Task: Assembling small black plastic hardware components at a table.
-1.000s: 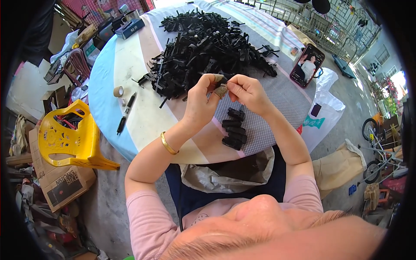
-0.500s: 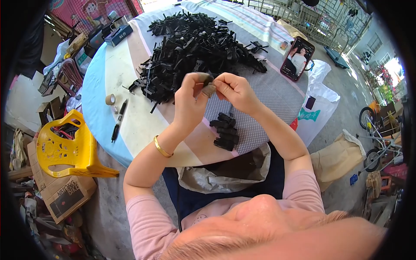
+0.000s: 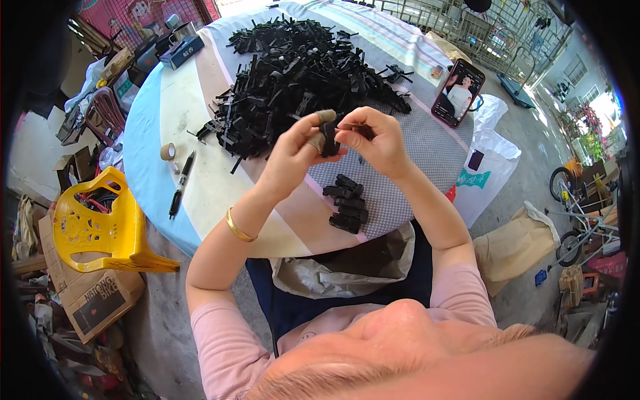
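The black piece [image 3: 330, 137] is held in a closed pinch by the left hand [image 3: 297, 148], between fingertips wrapped in tan covers [image 3: 325, 116]; on its right side the fingers of the right hand [image 3: 385, 140] are curled in close, though whether anything is gripped by them cannot be told. For good control, the piece is best steadied by the left pinch alone, with fine movements left to the right fingertips and any pull kept short and even.

Toward the left edge of the table [image 3: 150, 120], the tape roll [image 3: 167, 152] and the pen [image 3: 181, 187] are best left aside. Toward the far edge, loose parts are heaped in a dark pile [image 3: 300, 73]; the knuckles should be kept clear of it, as protruding ends could be snagged. Close to the near edge, below the hands, a short row of black bundles [image 3: 347, 205] is laid; its order could be upset by a dropped wrist. Beside the right edge the phone [image 3: 458, 93] is propped, and attention is better given to the fingertips.
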The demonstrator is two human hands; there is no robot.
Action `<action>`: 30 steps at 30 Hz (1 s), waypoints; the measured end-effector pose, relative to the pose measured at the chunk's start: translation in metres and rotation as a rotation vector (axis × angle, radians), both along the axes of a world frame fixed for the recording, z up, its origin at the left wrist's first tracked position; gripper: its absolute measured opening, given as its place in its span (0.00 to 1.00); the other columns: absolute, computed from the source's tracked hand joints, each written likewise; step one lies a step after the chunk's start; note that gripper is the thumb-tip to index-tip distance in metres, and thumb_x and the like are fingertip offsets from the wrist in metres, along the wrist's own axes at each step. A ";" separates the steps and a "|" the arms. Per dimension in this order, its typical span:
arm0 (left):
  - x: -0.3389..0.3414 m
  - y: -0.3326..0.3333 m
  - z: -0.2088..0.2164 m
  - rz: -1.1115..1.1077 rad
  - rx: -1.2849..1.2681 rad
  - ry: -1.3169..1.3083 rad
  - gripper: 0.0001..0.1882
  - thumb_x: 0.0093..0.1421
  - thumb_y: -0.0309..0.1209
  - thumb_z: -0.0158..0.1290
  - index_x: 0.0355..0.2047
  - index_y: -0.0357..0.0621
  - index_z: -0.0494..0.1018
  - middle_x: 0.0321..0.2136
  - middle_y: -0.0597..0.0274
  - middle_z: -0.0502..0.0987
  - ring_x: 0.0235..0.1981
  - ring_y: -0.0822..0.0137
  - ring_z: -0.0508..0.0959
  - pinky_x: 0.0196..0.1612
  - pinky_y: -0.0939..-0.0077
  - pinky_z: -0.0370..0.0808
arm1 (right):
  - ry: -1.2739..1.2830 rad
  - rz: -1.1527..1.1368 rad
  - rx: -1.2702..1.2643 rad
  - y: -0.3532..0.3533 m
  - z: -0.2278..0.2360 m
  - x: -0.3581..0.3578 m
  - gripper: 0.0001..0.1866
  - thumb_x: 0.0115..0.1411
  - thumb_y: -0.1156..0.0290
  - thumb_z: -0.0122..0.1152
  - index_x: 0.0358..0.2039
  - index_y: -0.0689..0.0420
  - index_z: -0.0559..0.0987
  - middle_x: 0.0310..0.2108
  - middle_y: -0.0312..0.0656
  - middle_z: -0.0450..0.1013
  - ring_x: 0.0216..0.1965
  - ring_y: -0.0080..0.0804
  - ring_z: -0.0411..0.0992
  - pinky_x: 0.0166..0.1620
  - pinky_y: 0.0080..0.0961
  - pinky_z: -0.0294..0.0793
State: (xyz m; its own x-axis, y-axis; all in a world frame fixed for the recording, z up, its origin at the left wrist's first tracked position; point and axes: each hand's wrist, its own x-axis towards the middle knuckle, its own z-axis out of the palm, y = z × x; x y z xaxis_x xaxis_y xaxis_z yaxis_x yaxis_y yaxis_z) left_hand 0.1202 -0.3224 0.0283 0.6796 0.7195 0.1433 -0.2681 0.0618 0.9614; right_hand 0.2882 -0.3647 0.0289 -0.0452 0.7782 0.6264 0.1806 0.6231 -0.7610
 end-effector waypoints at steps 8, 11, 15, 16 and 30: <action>0.007 -0.002 -0.013 0.102 0.258 0.071 0.19 0.53 0.18 0.49 0.47 0.34 0.60 0.36 0.58 0.72 0.38 0.72 0.73 0.43 0.80 0.71 | 0.067 0.033 -0.288 0.007 -0.006 -0.003 0.07 0.55 0.72 0.56 0.26 0.62 0.72 0.20 0.34 0.70 0.22 0.15 0.67 0.24 0.10 0.67; 0.005 0.003 -0.013 0.131 0.229 0.026 0.17 0.53 0.18 0.49 0.44 0.36 0.61 0.34 0.58 0.73 0.37 0.72 0.74 0.43 0.80 0.72 | 0.268 0.240 -0.511 0.007 -0.002 0.003 0.09 0.59 0.70 0.50 0.28 0.62 0.74 0.19 0.34 0.70 0.20 0.14 0.66 0.21 0.09 0.62; 0.003 0.003 -0.011 0.197 0.228 0.088 0.16 0.53 0.19 0.50 0.42 0.36 0.62 0.33 0.58 0.73 0.35 0.72 0.74 0.41 0.81 0.72 | 0.090 0.130 -0.497 0.003 -0.001 0.001 0.10 0.59 0.70 0.51 0.34 0.63 0.76 0.19 0.34 0.70 0.20 0.14 0.66 0.21 0.09 0.61; 0.003 0.003 -0.012 0.201 0.229 0.094 0.16 0.53 0.19 0.51 0.42 0.36 0.62 0.33 0.58 0.73 0.35 0.72 0.74 0.40 0.81 0.73 | 0.074 0.136 -0.496 0.002 0.000 0.001 0.09 0.59 0.71 0.51 0.33 0.63 0.76 0.19 0.34 0.70 0.20 0.14 0.66 0.21 0.09 0.61; 0.008 -0.008 -0.013 0.458 0.541 0.106 0.12 0.48 0.20 0.56 0.33 0.36 0.68 0.26 0.62 0.75 0.26 0.78 0.74 0.31 0.84 0.72 | 0.045 0.177 -0.553 -0.002 0.002 -0.002 0.08 0.60 0.71 0.48 0.32 0.61 0.75 0.16 0.32 0.67 0.17 0.11 0.61 0.18 0.08 0.55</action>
